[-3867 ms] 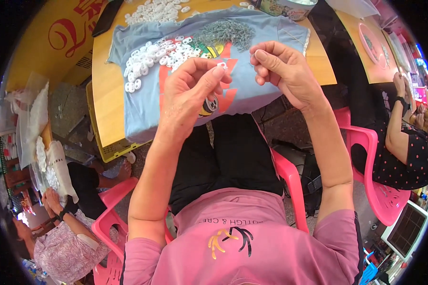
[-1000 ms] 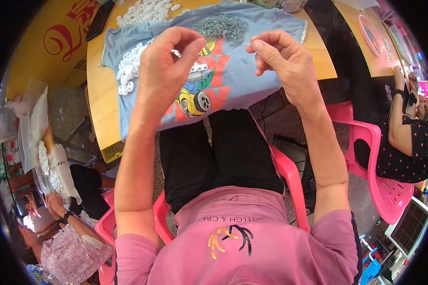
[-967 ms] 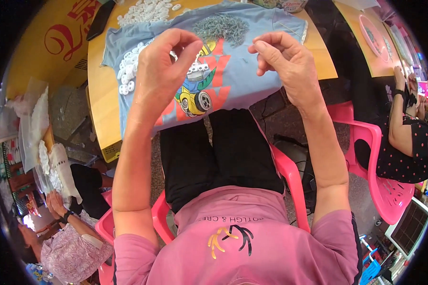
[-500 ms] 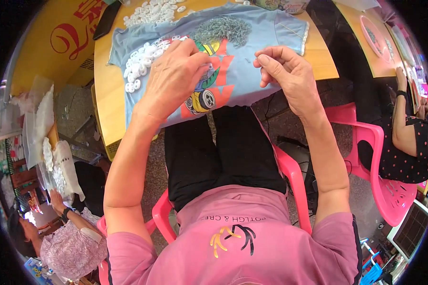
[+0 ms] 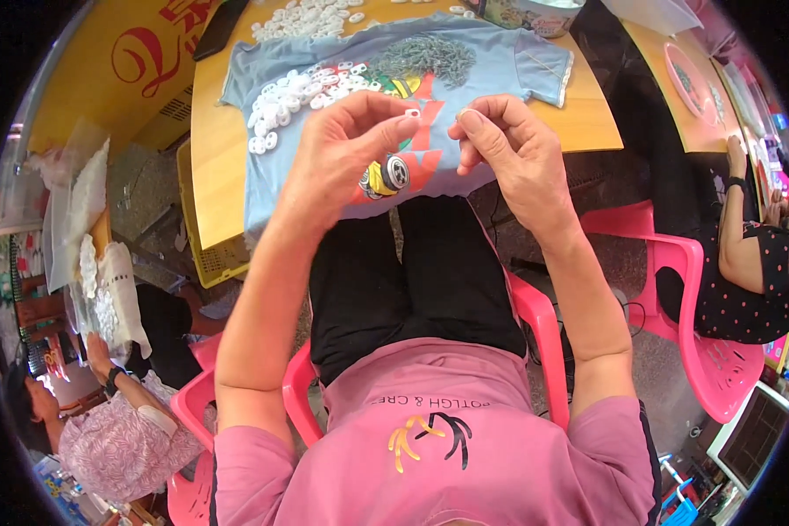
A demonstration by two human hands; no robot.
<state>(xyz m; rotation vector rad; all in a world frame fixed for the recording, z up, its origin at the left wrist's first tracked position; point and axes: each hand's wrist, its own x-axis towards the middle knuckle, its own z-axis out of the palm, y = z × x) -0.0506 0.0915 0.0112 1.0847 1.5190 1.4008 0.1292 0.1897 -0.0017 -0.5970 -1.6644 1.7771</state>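
- While the left hand [image 5: 333,158] pinches a small white piece [image 5: 412,114] between thumb and forefinger at centre frame, its fingers cover part of it.
- Just beside it, the right hand [image 5: 522,158] presses thumb to forefinger; I can't tell what, if anything, is between.
- Below them lies a blue shirt [image 5: 272,188], its printed picture partly hidden by the left hand.
- White pieces [image 5: 280,101] and a grey-green heap [image 5: 430,57], too tangled to make out singly, rest on it.
- Upper right, a tub [image 5: 526,17] is cut off, pale contents barely showing.
- Far right, a pink basin [image 5: 672,66] holds greenish bits.
- Left, the tabletop [image 5: 215,175] half hides a yellow crate [image 5: 215,266].
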